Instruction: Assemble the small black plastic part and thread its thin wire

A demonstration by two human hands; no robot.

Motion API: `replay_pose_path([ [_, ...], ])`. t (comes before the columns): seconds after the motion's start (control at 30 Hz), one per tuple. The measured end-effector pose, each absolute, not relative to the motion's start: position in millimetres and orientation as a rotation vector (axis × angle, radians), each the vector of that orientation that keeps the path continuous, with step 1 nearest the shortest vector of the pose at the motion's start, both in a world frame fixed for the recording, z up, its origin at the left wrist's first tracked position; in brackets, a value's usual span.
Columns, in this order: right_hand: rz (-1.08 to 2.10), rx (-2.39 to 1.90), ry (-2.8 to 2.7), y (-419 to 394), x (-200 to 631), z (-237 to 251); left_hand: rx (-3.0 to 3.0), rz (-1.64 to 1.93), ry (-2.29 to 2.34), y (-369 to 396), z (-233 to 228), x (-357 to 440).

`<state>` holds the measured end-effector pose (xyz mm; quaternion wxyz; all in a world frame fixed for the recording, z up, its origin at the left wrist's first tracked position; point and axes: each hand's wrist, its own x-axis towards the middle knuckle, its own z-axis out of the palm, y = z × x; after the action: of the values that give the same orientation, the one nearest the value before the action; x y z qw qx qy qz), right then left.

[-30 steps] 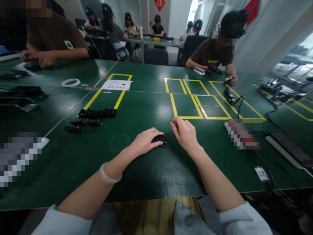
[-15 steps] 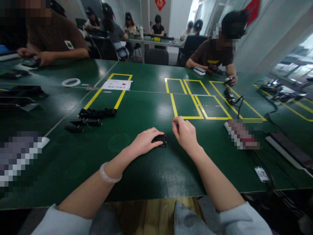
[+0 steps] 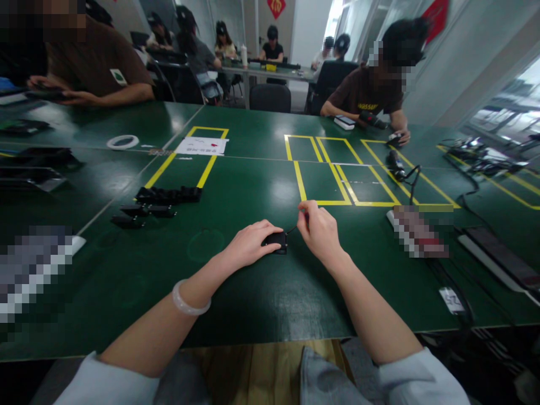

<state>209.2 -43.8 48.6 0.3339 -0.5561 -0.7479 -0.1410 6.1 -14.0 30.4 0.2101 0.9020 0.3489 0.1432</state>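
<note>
My left hand (image 3: 250, 244) is closed around a small black box-like part (image 3: 278, 241), its fingers over the top and its thumb along the near side. The part lies on the green table and has small metal dots, like screw ends, on its right edge. From the right, my right hand (image 3: 319, 226) pinches a thin dark rod (image 3: 292, 229), slanted down so that its tip meets the part's right edge. Most of the rod is hidden in the fingers, so its exact kind cannot be made out.
Several similar black parts (image 3: 145, 211) lie to the left, near a white paper sheet (image 3: 201, 145) and a white ring (image 3: 122, 142). Yellow tape outlines (image 3: 324, 202) mark the table. Cables (image 3: 476, 191) and blurred devices lie right. Co-workers sit opposite.
My hands, the black part and the rod stay almost exactly in place. At far left, a co-worker's hands have shifted slightly around a dark object.
</note>
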Motion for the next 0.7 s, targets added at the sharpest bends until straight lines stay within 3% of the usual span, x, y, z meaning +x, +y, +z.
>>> replay_pose_path([
  [0.7,-0.351,-1.436,-1.973,-44.5,210.3,51.7,2.506,0.422,0.962,-13.6,29.0,6.2],
])
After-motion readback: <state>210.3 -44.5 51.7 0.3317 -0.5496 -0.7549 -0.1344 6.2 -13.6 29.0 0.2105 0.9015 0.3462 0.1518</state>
